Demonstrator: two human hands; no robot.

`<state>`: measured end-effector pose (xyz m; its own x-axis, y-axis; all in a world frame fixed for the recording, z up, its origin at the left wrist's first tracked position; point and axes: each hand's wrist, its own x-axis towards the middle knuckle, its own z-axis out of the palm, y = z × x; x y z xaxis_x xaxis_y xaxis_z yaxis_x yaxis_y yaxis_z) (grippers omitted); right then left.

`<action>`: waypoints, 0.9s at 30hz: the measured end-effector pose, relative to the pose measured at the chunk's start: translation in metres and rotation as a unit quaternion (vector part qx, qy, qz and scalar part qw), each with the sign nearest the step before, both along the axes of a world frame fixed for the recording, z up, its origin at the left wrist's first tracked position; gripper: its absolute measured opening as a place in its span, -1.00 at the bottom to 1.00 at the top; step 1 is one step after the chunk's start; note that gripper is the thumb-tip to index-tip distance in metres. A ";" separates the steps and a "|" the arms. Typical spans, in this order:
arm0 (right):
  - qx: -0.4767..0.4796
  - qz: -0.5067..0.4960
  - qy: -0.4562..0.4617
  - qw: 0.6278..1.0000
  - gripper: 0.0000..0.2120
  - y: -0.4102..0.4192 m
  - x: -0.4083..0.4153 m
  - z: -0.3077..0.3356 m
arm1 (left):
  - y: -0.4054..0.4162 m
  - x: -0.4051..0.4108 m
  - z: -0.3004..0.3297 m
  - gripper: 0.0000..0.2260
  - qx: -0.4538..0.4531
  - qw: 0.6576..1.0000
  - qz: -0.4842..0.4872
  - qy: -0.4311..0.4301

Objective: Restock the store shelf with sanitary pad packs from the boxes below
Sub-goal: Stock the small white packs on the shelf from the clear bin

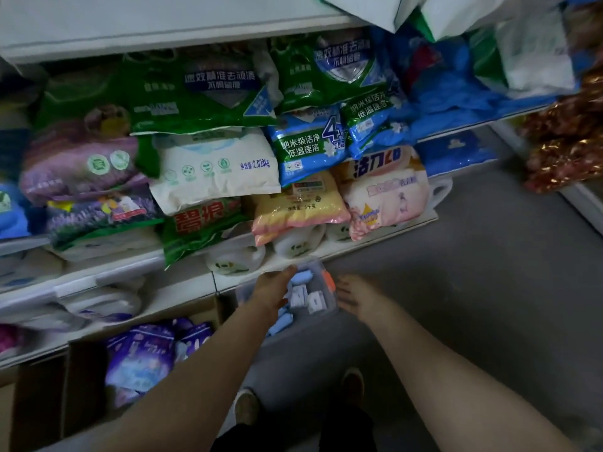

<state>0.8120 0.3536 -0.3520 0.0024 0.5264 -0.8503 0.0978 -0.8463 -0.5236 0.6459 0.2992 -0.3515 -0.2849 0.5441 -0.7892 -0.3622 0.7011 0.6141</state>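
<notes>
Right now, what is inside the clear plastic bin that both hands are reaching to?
The clear plastic bin holds small light-blue packs, white packs and something orange. The left hand covers part of the contents; the bottom is not visible.

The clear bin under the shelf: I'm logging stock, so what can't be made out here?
- Clear bin: left part hidden by the left hand; pack labels blurred.
- Cardboard box: cut off by the bottom edge, forearm crossing it.
- Right hand: fingertips' contact with the bin unclear.

Shop: stocked shelves [182, 275] (detergent bags [208, 93])
</notes>
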 end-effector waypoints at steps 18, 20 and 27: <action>-0.079 0.192 -0.030 0.978 -0.71 0.080 0.052 -0.128 | 0.029 0.081 -0.108 -0.69 -0.052 0.986 0.158 -0.002; -0.082 0.187 -0.032 0.978 -0.75 0.079 0.055 -0.147 | 0.030 0.082 -0.129 -0.69 -0.053 0.987 0.152 -0.002; -0.092 0.181 -0.047 0.978 -0.81 0.085 0.069 -0.231 | 0.039 0.086 -0.222 -0.57 -0.083 0.989 0.119 0.006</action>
<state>0.8810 0.4386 -0.5825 -0.0742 0.3456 -0.9354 0.4488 -0.8261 -0.3408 0.7324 0.3378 -0.5740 -0.3994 0.3239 -0.8577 -0.5217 0.6889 0.5032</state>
